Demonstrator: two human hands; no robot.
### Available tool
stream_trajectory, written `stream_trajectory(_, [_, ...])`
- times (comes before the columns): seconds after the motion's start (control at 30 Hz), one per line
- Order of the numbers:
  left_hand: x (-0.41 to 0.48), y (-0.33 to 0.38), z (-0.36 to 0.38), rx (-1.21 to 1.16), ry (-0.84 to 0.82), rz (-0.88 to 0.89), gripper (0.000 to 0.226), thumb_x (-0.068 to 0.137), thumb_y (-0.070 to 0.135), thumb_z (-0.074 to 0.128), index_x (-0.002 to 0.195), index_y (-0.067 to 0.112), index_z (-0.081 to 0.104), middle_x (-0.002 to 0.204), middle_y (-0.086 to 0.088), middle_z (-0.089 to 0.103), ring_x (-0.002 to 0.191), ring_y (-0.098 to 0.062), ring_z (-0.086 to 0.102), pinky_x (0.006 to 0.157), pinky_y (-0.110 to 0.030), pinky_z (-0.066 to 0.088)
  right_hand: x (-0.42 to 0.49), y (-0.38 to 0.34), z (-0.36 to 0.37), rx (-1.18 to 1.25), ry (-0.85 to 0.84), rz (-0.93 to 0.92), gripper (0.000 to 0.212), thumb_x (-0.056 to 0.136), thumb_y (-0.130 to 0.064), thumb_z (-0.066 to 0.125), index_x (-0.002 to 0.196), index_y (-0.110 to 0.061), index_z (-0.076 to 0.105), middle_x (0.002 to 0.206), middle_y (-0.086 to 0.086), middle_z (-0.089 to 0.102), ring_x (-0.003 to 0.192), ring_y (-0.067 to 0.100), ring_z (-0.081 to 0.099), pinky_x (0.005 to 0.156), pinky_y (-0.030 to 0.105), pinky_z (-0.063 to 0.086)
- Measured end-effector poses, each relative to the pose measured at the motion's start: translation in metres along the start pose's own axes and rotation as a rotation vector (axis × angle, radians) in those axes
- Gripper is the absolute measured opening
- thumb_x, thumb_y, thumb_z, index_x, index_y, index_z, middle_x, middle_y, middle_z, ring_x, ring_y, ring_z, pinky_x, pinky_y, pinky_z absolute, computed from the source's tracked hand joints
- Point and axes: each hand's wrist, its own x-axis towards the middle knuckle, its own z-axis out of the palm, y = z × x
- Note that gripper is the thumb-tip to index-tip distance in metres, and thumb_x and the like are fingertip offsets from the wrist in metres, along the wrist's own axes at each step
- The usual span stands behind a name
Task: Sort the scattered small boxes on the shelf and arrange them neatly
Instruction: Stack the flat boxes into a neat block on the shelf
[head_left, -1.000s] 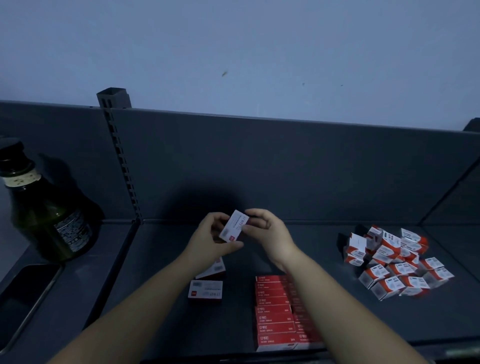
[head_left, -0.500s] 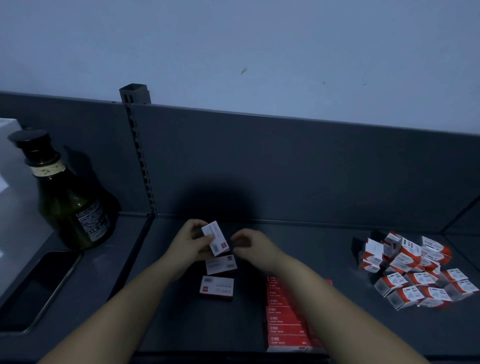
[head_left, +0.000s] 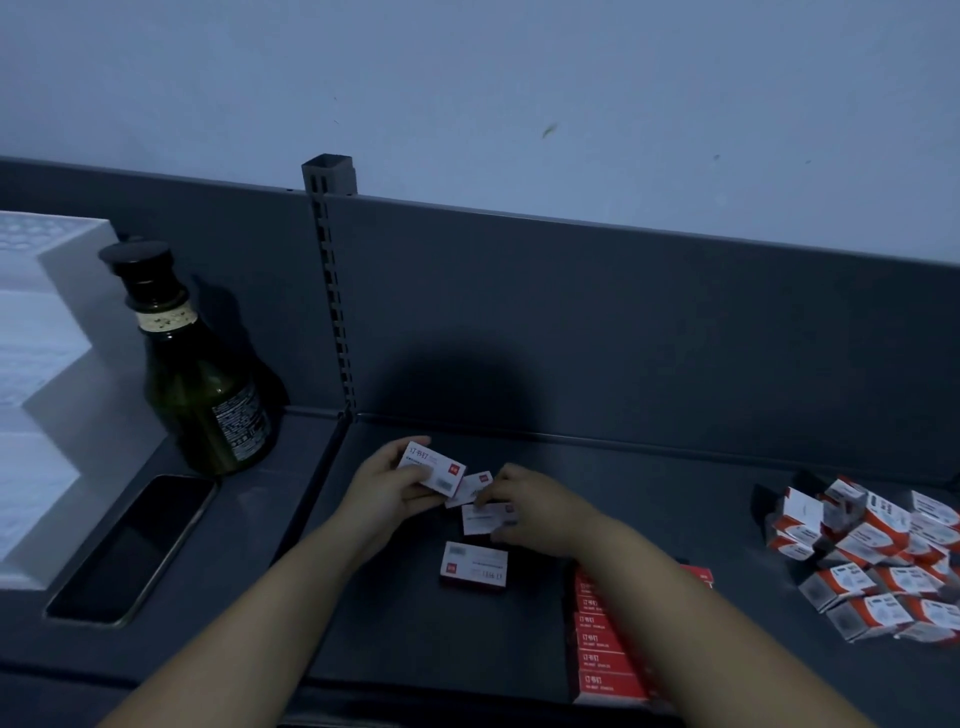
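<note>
Dim bluish light, low contrast. Plain pale wall (head_left: 519, 78) up top with a couple of small marks. Below it is a dark grey shelf (head_left: 675, 519) with a matching back panel (head_left: 649, 338). A slotted upright (head_left: 332, 291) splits the panel, its hollow square top poking above the panel edge. Soft round shadow (head_left: 467, 384) low on the panel, centre. Left bay: dark green bottle (head_left: 202, 395), black cap, standing near the panel. Black phone (head_left: 135, 545) lies flat in front of it. White block (head_left: 47, 389) at far left.
</note>
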Motion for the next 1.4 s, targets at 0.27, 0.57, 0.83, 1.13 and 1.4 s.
stream_trajectory(0.27, [-0.003, 0.002, 0.015, -0.069, -0.096, -0.002, 0.042, 0.089, -0.019, 0.046, 0.122, 0.008, 0.051, 0.111, -0.021, 0.065, 0.095, -0.032, 0.071, 0.072, -0.035, 0.061, -0.02, 0.015, -0.008, 0.232, 0.069, 0.146, 0.044, 0.081, -0.021, 0.073, 0.123, -0.025, 0.061, 0.114, -0.008, 0.061, 0.101, 0.009, 0.059, 0.094, 0.027, 0.05])
stream_trajectory(0.57, [-0.007, -0.004, 0.057, -0.028, -0.161, -0.002, 0.043, 0.088, -0.018, 0.051, 0.124, 0.005, 0.05, 0.115, -0.021, 0.063, 0.104, -0.033, 0.067, 0.079, -0.039, 0.061, -0.049, 0.023, -0.029, 1.666, 0.352, 0.002, 0.047, 0.088, 0.017, 0.052, 0.124, -0.014, 0.056, 0.113, 0.016, 0.065, 0.102, 0.034, 0.065, 0.085, 0.05, 0.056])
stream_trajectory(0.83, [-0.011, -0.008, 0.101, -0.031, -0.228, 0.035, 0.04, 0.089, -0.016, 0.052, 0.123, 0.007, 0.051, 0.115, -0.022, 0.064, 0.103, -0.03, 0.068, 0.082, -0.039, 0.06, -0.076, 0.04, -0.04, 1.909, 0.506, -0.062, 0.045, 0.079, 0.018, 0.05, 0.11, -0.013, 0.058, 0.116, 0.019, 0.068, 0.104, 0.035, 0.068, 0.084, 0.046, 0.059])
stream_trajectory(1.13, [-0.011, -0.015, 0.138, -0.052, -0.249, 0.039, 0.042, 0.089, -0.018, 0.049, 0.125, 0.004, 0.048, 0.116, -0.025, 0.062, 0.104, -0.034, 0.067, 0.08, -0.039, 0.061, -0.11, 0.068, -0.053, 1.615, 0.483, 0.098, 0.051, 0.088, 0.022, 0.047, 0.127, -0.01, 0.056, 0.1, 0.015, 0.068, 0.098, 0.029, 0.068, 0.09, 0.042, 0.057])
stream_trajectory(1.4, [-0.009, -0.027, 0.165, -0.029, -0.257, 0.041, 0.035, 0.09, -0.016, 0.05, 0.118, 0.005, 0.051, 0.118, -0.027, 0.06, 0.106, -0.036, 0.066, 0.085, -0.043, 0.059, -0.13, 0.092, -0.052, 1.378, 0.478, 0.246, 0.054, 0.088, 0.017, 0.057, 0.131, -0.015, 0.052, 0.116, 0.018, 0.068, 0.099, 0.03, 0.07, 0.091, 0.048, 0.053])
